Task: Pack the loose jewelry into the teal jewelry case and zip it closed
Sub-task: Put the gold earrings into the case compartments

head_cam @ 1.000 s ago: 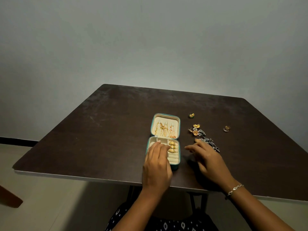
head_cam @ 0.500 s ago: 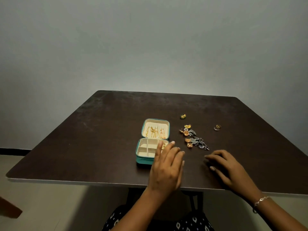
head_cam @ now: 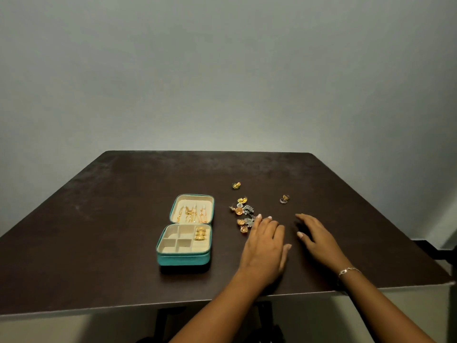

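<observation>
Dark table (head_cam: 99,243) carries the open teal case (head_cam: 184,254), just left of the loose earrings (head_cam: 243,211); left hand (head_cam: 265,246) lies flat, fingertips at the pile, holding nothing; right hand (head_cam: 316,236) is spread and empty beside it — a careless sweep could tangle or scatter pieces.

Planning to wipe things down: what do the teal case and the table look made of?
Teal case: likely faux leather shell, matte; cream lining looks velvety, no shine. Table: dark brown wood or laminate, satin, with pale scuffs.
</observation>
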A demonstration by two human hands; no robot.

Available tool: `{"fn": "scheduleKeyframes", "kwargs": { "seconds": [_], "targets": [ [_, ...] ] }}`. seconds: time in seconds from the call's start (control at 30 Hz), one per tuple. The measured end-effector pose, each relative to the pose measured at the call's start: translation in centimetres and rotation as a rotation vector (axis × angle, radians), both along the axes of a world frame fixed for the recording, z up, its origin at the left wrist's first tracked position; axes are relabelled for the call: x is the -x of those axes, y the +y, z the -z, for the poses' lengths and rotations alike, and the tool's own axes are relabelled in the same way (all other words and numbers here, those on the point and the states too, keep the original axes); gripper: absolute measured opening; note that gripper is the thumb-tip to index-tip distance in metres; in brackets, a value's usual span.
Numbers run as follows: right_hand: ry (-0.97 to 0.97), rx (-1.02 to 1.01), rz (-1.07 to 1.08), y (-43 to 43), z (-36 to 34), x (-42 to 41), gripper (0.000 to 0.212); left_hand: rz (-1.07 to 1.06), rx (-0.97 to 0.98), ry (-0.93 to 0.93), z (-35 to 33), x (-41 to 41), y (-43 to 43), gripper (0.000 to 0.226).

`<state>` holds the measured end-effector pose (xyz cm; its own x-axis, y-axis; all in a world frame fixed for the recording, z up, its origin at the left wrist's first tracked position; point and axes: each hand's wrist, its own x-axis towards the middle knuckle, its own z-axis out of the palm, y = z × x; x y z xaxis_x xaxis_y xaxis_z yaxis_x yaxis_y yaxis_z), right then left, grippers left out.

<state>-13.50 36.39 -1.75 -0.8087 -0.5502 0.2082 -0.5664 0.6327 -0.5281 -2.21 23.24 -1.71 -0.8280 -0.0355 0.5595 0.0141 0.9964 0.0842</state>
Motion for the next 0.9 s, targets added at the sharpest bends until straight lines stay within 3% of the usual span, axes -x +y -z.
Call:
{"fn": "scheduleKeyframes", "kwargs": {
  "seconds": [0.2,0.47,0.73,0.9],
  "targets": [
    [0.006,-0.030,0.052,-1.8,-0.3,4.0,0.047,-0.002,0.042,0.013,1.4,1.1,0.4,0.043],
    [0.000,0.082,0.201,-4.6,-0.4,9.1,0.027,0.032,-0.011,0.179,2.1,1.3,0.1,0.029],
    [0.075,0.053,0.202,-5.7,-0.2,10.8,0.007,0.044,-0.041,0.194,2.3,1.8,0.1,0.025],
    [0.029,0.174,0.220,-5.2,-0.2,10.6,0.010,0.028,-0.040,0.194,2.2,1.8,0.1,0.025]
  ]
}}
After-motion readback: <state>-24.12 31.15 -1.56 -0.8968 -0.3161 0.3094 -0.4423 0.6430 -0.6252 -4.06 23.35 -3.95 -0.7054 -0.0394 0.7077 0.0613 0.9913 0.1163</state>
